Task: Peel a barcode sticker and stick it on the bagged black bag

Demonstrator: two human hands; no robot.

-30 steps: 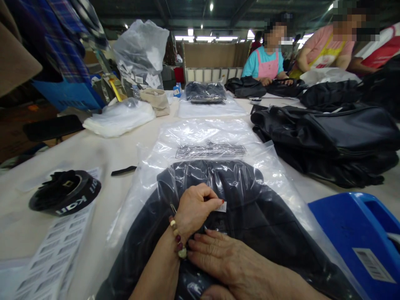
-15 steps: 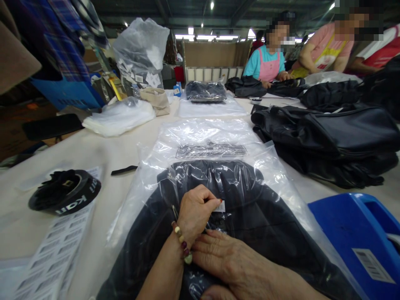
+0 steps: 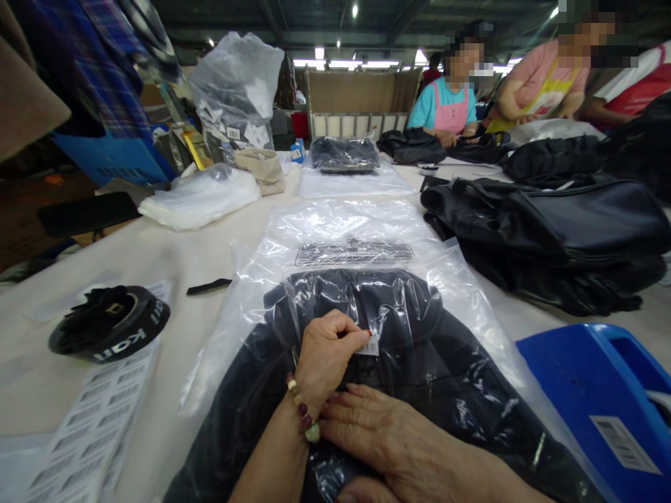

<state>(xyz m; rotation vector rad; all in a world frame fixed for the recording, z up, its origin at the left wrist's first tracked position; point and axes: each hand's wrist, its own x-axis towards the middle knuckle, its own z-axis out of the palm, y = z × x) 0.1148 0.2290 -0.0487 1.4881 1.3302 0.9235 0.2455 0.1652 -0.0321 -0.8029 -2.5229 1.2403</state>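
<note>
The left hand (image 3: pixel 325 353) is pinching a small white label (image 3: pixel 370 346) onto the clear bag (image 3: pixel 472 293) holding a dark garment (image 3: pixel 398 314) at six o'clock on the surface (image 3: pixel 172 258), while the right hand (image 3: pixel 382 433), fingers flat, is pressing down the soft, slippery film, likely best held at its edges.

A black tape roll (image 3: pixel 110 323) lies left on the counter (image 3: pixel 172 251), label sheets (image 3: pixel 91 426) near it. A blue bin (image 3: pixel 592 391) sits near right, black garments (image 3: pixel 550 230) beyond. Far off: plastic bags (image 3: pixel 202 195) and two seated people (image 3: pixel 448 98).
</note>
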